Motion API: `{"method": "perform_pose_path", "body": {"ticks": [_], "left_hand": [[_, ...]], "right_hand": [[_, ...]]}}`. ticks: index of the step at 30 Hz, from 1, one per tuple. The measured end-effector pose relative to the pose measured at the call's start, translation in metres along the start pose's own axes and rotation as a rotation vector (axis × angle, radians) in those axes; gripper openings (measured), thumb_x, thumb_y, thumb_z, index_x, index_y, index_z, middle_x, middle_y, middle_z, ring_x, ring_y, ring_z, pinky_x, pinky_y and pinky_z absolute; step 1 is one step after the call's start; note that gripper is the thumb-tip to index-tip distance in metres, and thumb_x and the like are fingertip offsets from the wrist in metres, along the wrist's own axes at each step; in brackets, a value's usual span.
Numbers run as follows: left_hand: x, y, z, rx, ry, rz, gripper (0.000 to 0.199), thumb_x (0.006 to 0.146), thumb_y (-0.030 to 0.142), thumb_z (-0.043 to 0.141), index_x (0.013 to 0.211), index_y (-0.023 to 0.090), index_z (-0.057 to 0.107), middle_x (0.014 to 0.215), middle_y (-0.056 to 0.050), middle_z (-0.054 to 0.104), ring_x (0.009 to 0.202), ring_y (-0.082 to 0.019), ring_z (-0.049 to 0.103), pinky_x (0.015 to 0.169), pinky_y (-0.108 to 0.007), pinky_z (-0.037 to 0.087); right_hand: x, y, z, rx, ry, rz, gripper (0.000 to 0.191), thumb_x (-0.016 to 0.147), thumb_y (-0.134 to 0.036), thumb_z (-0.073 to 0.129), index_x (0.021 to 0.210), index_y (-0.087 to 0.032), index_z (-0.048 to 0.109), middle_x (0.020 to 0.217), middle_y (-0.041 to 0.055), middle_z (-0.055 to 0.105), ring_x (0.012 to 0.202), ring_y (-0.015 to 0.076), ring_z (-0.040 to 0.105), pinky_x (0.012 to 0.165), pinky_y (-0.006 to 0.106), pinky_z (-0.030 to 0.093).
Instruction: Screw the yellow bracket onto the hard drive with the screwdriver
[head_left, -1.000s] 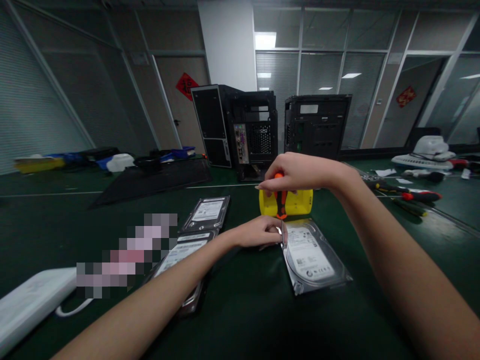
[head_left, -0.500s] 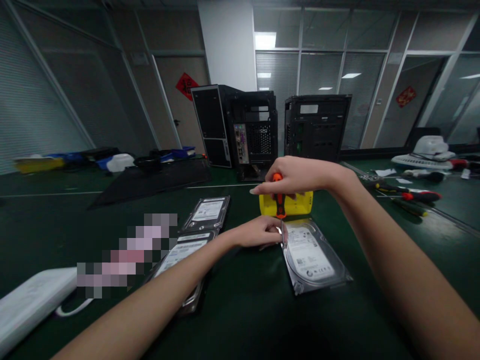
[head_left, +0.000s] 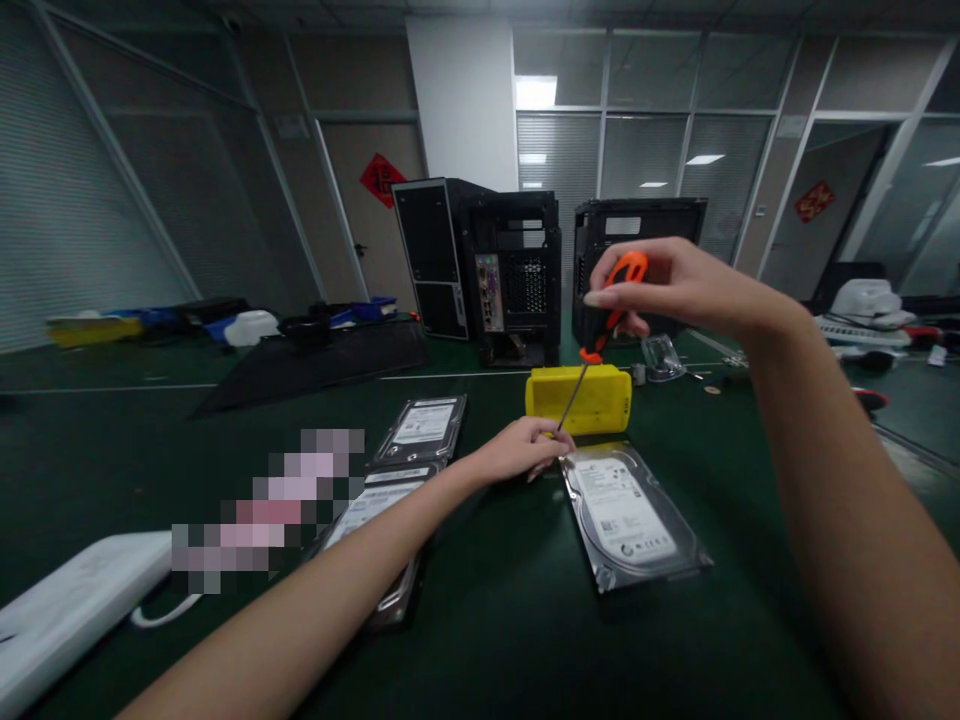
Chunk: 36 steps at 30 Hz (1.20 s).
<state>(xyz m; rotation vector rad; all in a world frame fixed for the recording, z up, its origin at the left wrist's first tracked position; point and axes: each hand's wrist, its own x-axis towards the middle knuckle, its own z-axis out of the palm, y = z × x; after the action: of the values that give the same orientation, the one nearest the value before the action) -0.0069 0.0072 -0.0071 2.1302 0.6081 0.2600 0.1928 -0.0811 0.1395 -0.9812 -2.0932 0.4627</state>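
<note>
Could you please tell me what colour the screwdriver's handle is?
Orange and black, clearest in the head view.

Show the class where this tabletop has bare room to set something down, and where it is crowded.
Bare patches of tabletop lie between the paired drives and the single drive, and between the single drive and the right forearm. It is crowded around the left hand, where the screwdriver, yellow box and single drive crowd together.

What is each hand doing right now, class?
Left hand: fingers at the hard drive's corner; grip cannot be told.
Right hand: closed on the screwdriver.
</note>
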Motion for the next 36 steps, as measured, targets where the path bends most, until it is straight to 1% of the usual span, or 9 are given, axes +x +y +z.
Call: {"method": "perform_pose_path", "body": {"ticks": [3, 6, 9, 12, 14, 16, 21, 24, 36], "left_hand": [[0.001, -0.004, 0.000, 0.028, 0.037, -0.018, 0.030, 0.081, 0.036, 0.046, 0.094, 0.012, 0.058, 0.051, 0.005, 0.047, 0.041, -0.007, 0.040, 0.043, -0.019, 0.029], [0.001, -0.007, 0.000, 0.050, 0.090, -0.038, 0.033, 0.082, 0.040, 0.044, 0.095, 0.013, 0.058, 0.051, 0.005, 0.047, 0.041, -0.007, 0.041, 0.044, -0.019, 0.030], [0.002, -0.010, -0.001, 0.084, 0.146, -0.071, 0.036, 0.084, 0.042, 0.039, 0.093, 0.013, 0.059, 0.048, 0.005, 0.045, 0.041, -0.008, 0.042, 0.047, -0.020, 0.033], [0.003, -0.014, -0.002, 0.136, 0.198, -0.107, 0.036, 0.084, 0.039, 0.037, 0.088, 0.013, 0.061, 0.046, 0.005, 0.043, 0.041, -0.008, 0.043, 0.049, -0.020, 0.034], [0.004, -0.017, -0.003, 0.160, 0.216, -0.124, 0.035, 0.083, 0.038, 0.036, 0.084, 0.014, 0.061, 0.047, 0.005, 0.043, 0.042, -0.008, 0.043, 0.049, -0.020, 0.034], [0.005, -0.020, -0.004, 0.181, 0.226, -0.144, 0.035, 0.083, 0.038, 0.036, 0.081, 0.014, 0.062, 0.048, 0.004, 0.044, 0.042, -0.008, 0.044, 0.049, -0.020, 0.034], [0.004, -0.018, -0.004, 0.280, 0.247, -0.221, 0.036, 0.081, 0.038, 0.037, 0.077, 0.015, 0.064, 0.048, 0.002, 0.050, 0.046, -0.011, 0.049, 0.052, -0.021, 0.036], [0.002, -0.016, -0.005, 0.375, 0.281, -0.271, 0.032, 0.077, 0.038, 0.042, 0.074, 0.017, 0.066, 0.060, -0.002, 0.059, 0.056, -0.014, 0.054, 0.055, -0.023, 0.036], [-0.002, -0.013, -0.005, 0.598, 0.300, -0.345, 0.032, 0.077, 0.042, 0.043, 0.074, 0.021, 0.068, 0.077, -0.005, 0.066, 0.068, -0.018, 0.059, 0.054, -0.024, 0.036]], "right_hand": [[0.000, 0.011, -0.008, 0.200, 0.316, -0.090, 0.023, 0.079, -0.037, 0.052, 0.079, -0.014, 0.054, 0.068, -0.0023, 0.051, 0.056, 0.0044, 0.048, 0.051, 0.018, 0.040], [0.007, 0.020, -0.005, 0.332, 0.418, -0.084, 0.026, 0.083, -0.034, 0.043, 0.067, -0.015, 0.047, 0.065, -0.0030, 0.045, 0.057, 0.0052, 0.048, 0.059, 0.023, 0.045], [0.014, 0.024, 0.004, 0.303, 0.274, -0.063, 0.016, 0.081, -0.032, 0.047, 0.073, -0.017, 0.045, 0.062, -0.0046, 0.044, 0.049, 0.0062, 0.046, 0.047, 0.021, 0.042], [0.020, 0.025, 0.017, 0.072, -0.090, 0.072, 0.023, 0.083, -0.038, 0.045, 0.096, -0.019, 0.050, 0.061, -0.0052, 0.045, 0.043, 0.0052, 0.041, 0.038, 0.017, 0.031], [0.022, 0.029, 0.028, -0.211, -0.314, 0.148, 0.029, 0.084, -0.037, 0.042, 0.102, -0.018, 0.055, 0.072, -0.0004, 0.055, 0.051, 0.0058, 0.047, 0.043, 0.017, 0.034], [0.021, 0.039, 0.042, -0.543, -0.387, 0.172, 0.027, 0.084, -0.031, 0.040, 0.099, -0.019, 0.060, 0.088, 0.0026, 0.062, 0.069, 0.0081, 0.055, 0.060, 0.018, 0.040], [-0.004, 0.083, 0.073, -0.790, -0.371, 0.337, 0.027, 0.078, -0.028, 0.045, 0.087, -0.014, 0.066, 0.084, 0.0124, 0.065, 0.075, 0.0210, 0.060, 0.063, 0.030, 0.042], [-0.024, 0.100, 0.083, -0.882, -0.295, 0.399, 0.030, 0.080, -0.026, 0.040, 0.094, -0.014, 0.063, 0.090, 0.0150, 0.064, 0.082, 0.0256, 0.061, 0.064, 0.034, 0.043], [-0.042, 0.109, 0.089, -0.921, -0.190, 0.455, 0.032, 0.082, -0.024, 0.039, 0.107, -0.020, 0.059, 0.100, 0.0121, 0.063, 0.089, 0.0233, 0.060, 0.070, 0.033, 0.042]]}}
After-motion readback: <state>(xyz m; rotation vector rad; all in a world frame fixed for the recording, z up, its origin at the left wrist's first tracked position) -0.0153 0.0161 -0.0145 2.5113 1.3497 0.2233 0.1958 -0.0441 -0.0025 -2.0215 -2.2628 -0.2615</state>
